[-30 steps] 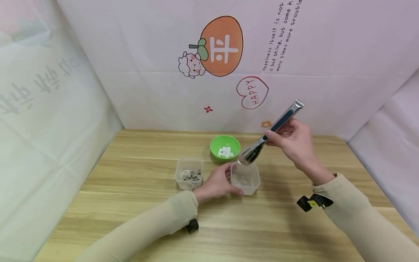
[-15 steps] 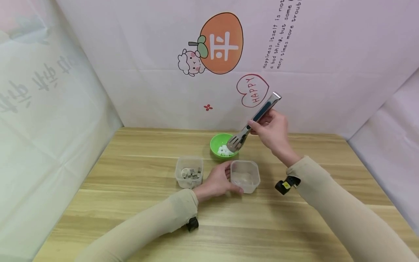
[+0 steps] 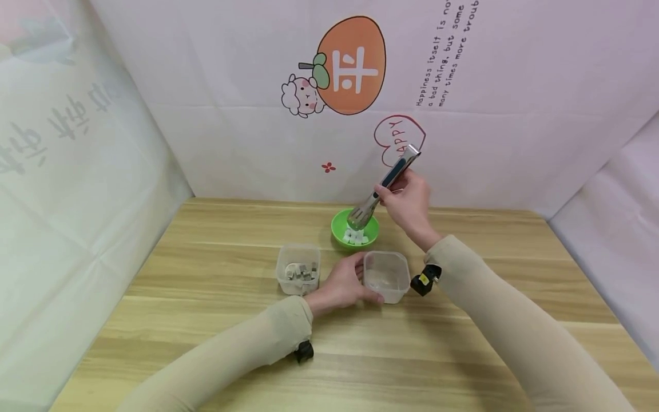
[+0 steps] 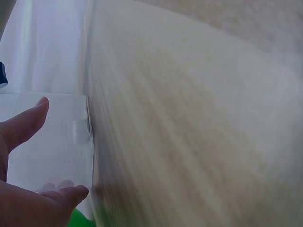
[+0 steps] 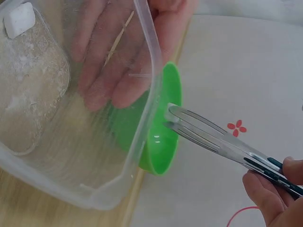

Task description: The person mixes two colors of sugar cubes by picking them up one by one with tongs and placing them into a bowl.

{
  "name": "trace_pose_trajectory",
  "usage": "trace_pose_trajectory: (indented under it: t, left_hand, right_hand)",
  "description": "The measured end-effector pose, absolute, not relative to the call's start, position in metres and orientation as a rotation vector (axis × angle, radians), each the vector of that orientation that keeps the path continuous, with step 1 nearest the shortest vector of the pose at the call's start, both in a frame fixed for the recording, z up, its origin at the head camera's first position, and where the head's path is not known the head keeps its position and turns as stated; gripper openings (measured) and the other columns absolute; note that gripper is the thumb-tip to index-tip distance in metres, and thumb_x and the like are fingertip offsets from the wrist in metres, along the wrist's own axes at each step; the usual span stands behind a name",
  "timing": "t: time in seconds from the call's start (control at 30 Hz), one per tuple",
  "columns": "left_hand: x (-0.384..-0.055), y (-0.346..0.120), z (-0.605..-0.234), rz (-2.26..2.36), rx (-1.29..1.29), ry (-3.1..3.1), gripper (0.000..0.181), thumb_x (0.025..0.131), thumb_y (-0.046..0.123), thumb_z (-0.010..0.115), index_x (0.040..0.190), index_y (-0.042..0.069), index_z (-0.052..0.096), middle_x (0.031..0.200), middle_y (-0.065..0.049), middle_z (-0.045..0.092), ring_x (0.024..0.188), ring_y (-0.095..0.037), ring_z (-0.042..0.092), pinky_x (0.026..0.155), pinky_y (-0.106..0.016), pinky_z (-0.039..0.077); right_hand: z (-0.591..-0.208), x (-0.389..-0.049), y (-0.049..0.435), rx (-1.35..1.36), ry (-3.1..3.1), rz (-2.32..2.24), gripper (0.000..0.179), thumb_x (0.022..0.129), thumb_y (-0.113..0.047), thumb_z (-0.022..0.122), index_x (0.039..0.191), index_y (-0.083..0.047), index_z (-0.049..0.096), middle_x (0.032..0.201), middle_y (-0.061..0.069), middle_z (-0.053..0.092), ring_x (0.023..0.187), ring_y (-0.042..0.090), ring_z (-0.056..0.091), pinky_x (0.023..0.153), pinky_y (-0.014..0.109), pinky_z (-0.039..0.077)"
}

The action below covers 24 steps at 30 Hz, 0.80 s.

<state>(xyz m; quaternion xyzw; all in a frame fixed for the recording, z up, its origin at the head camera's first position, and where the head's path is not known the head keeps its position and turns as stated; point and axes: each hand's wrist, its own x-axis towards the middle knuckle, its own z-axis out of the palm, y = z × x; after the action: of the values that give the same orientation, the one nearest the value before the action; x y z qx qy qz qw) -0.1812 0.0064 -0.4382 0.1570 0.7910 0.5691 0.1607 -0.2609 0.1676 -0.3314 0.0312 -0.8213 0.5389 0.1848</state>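
Pale printed cloth [image 3: 231, 154] is hanging behind a wood-grain table [image 3: 386, 355]. Ahead of the right hand [image 3: 410, 201], the tongs [image 3: 393, 173] are slanting down to its left, their tips now hovering at the mouth of the green bowl [image 3: 337, 225], whereas a second ago they were hanging over the clear tub [image 3: 395, 295]; tub and left hand [image 3: 342, 284] are staying where they were. That right hand is pinching the tongs between thumb and fingers, and something pale [image 5: 169, 111] is showing at the tips, too small to make out. White cubes [image 3: 355, 236] are lying in the bowl, beyond the left hand. With fairly straight fingers and thumb spread apart, the left hand is pressing against the tub just to its right; one cube [image 5: 19, 20] is lying inside. Just left of that hand, a second tub [image 3: 288, 288] is holding greyish metallic pieces [image 3: 301, 272].
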Motion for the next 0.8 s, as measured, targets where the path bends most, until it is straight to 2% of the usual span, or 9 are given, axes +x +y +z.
trace_pose_trajectory:
  t: [0.37,0.7,0.8]
  left_hand:
    - [-0.181,0.007,-0.437,1.619,0.446,2.269,0.107,0.065,0.007,0.102,0.155,0.002,0.045,0.151,-0.014,0.057,0.138,-0.026,0.056,0.115,-0.033,0.046]
    - [-0.179,0.007,-0.437,1.625,0.418,2.249,0.11,0.064,0.005,0.101,0.157,0.003,0.043,0.155,-0.014,0.054,0.14,-0.028,0.054,0.116,-0.034,0.045]
    - [-0.179,0.007,-0.436,1.622,0.417,2.247,0.11,0.064,0.004,0.1,0.158,0.003,0.042,0.154,-0.015,0.054,0.14,-0.028,0.054,0.116,-0.035,0.045]
  right_hand:
    - [-0.333,-0.259,0.173,0.142,-2.297,1.382,0.022,0.094,-0.006,0.079,0.108,0.001,0.064,0.095,0.015,0.073,0.077,0.019,0.07,0.065,0.02,0.061]
    - [-0.309,-0.221,0.204,0.319,-2.286,1.436,0.032,0.093,-0.005,0.08,0.119,0.007,0.066,0.098,0.02,0.073,0.079,0.012,0.071,0.07,0.019,0.062]
    - [-0.3,-0.21,0.214,0.375,-2.348,1.397,0.03,0.093,-0.006,0.081,0.117,0.006,0.067,0.099,0.019,0.073,0.079,0.009,0.071,0.069,0.017,0.061]
